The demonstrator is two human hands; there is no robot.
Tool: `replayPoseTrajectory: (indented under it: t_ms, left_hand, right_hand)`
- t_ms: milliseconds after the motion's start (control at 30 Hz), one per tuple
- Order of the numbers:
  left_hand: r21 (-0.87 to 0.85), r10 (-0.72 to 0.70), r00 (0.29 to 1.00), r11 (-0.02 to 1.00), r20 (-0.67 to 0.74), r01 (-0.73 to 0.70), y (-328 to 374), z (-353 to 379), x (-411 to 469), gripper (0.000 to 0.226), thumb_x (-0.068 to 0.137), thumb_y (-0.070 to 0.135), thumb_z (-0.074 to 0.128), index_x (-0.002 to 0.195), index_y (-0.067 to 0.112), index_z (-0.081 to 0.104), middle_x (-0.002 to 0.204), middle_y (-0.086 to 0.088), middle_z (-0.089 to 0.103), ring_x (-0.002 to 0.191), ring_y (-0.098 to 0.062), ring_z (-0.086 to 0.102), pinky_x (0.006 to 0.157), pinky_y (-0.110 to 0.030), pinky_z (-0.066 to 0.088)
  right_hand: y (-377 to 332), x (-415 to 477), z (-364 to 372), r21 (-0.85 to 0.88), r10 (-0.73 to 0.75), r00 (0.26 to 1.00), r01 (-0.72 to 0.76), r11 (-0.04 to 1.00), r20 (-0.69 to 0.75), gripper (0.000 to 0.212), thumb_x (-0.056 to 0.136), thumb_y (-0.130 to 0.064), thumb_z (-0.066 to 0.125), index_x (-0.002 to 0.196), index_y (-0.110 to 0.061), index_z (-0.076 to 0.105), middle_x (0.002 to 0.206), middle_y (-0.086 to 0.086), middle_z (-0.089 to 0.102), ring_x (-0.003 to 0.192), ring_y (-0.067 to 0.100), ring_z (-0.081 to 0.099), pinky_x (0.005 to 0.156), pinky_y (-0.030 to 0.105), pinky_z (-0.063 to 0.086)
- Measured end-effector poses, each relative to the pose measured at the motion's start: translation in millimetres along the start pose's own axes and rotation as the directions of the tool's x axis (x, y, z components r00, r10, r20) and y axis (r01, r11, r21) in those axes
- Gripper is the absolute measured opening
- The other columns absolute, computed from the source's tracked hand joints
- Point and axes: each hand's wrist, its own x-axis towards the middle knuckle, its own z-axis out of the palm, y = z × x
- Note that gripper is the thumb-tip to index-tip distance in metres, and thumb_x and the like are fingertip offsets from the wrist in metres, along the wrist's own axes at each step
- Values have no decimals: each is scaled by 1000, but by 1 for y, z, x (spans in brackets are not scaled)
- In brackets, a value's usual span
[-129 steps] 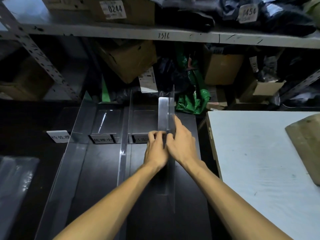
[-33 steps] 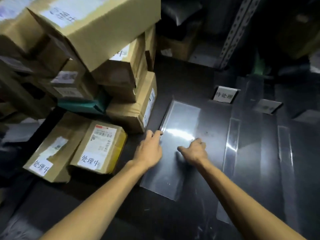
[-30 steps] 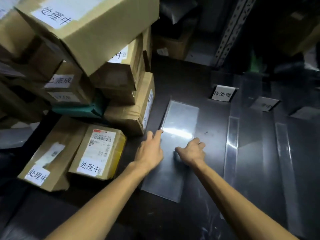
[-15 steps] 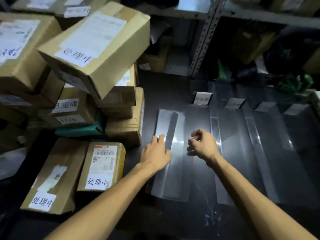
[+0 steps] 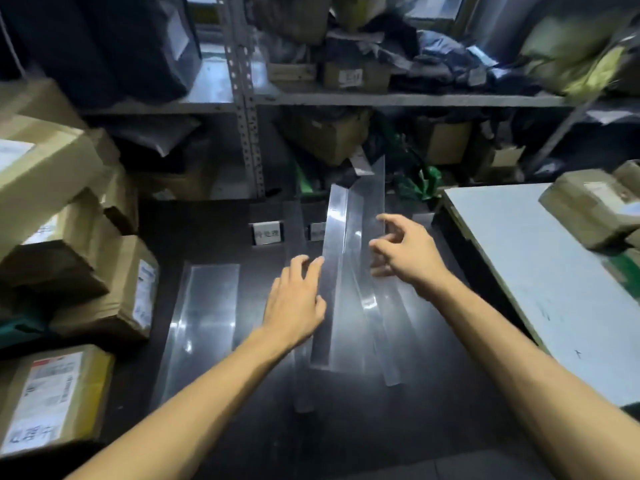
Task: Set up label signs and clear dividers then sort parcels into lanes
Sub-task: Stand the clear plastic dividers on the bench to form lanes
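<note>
Several clear L-shaped dividers stand or lie on the black table (image 5: 214,237). One clear divider (image 5: 211,313) lies flat at the left. Another clear divider (image 5: 341,271) stands in the middle between my hands. My left hand (image 5: 294,303) has straight fingers touching that divider's left flange. My right hand (image 5: 405,251) hovers at its right side with fingers spread and loosely bent, holding nothing. Two white label signs (image 5: 266,233) stand behind the dividers, the second one (image 5: 317,231) partly hidden. Cardboard parcels (image 5: 55,202) are stacked at the left.
A metal shelf rack (image 5: 381,98) full of boxes and dark bags rises behind the table. A white tabletop (image 5: 540,271) with brown parcels (image 5: 588,209) lies at the right. A labelled parcel (image 5: 48,400) sits at the near left.
The view swung right from the parcel stack. Both hands left the flat divider at the left and moved right to the standing divider in the middle; my right hand opened its fingers.
</note>
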Motion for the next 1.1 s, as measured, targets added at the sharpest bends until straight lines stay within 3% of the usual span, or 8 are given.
replayPoseTrajectory:
  t_ms: [133,233,333,467,600,733,900,1100]
  left_hand:
    - [96,128,992,987,-12,-126,72,24,18,64,88,26,53,148,25,33,156,-8,24,139,-29,27,112,-40,25]
    - [114,178,984,977,22,-179,111,45,29,62,88,28,51,148,24,35,155,-6,29,141,-27,25,115,-38,20]
    - [126,221,974,966,44,-225,140,64,43,60,88,29,50,146,20,38,149,-7,39,140,-28,28,116,-39,19]
    - [155,253,960,950,122,-271,164,90,72,56,90,29,46,144,17,41,139,-5,50,132,-27,37,114,-37,23]
    - [231,245,921,918,304,-321,181,114,102,52,90,31,44,138,10,43,130,-11,57,122,-31,45,112,-40,23]
    - [235,174,878,924,446,-302,189,137,121,43,92,30,43,131,10,46,124,-12,60,115,-32,49,107,-39,27]
    - [172,87,818,960,568,-221,200,174,136,56,94,32,46,144,11,33,138,-13,49,127,-33,44,109,-40,30]
    - [92,-19,806,995,592,-44,216,202,142,62,92,33,51,145,10,30,141,-15,46,127,-34,44,107,-40,31]
  right_hand:
    - [15,23,-73,-17,-41,997,40,999,-58,49,90,-1,62,136,-17,55,86,12,65,64,20,67,56,34,59]
    - [28,38,-109,-64,-60,992,53,997,-113,47,90,-5,63,134,-19,58,78,4,67,59,16,68,53,32,59]
    - [43,55,-135,-303,-148,977,95,948,-156,46,86,-13,60,130,-26,62,71,-6,66,62,17,70,60,37,62]
    - [67,73,-157,-581,-234,969,144,801,-83,43,84,-21,58,125,-31,63,75,-10,67,70,13,63,65,24,49]
    - [94,91,-161,-699,-37,995,93,709,94,37,85,-16,54,121,-24,48,88,3,67,74,26,67,74,42,59]
    - [115,103,-156,-768,156,971,43,639,184,31,85,-9,55,111,-14,41,95,11,61,80,30,64,76,45,57]
    - [152,103,-151,-764,220,952,21,645,212,36,93,-21,60,118,-10,35,115,18,52,97,36,58,82,46,53]
    - [170,114,-168,-712,226,945,10,702,236,46,94,-29,58,125,-13,28,112,16,57,96,38,61,85,46,51]
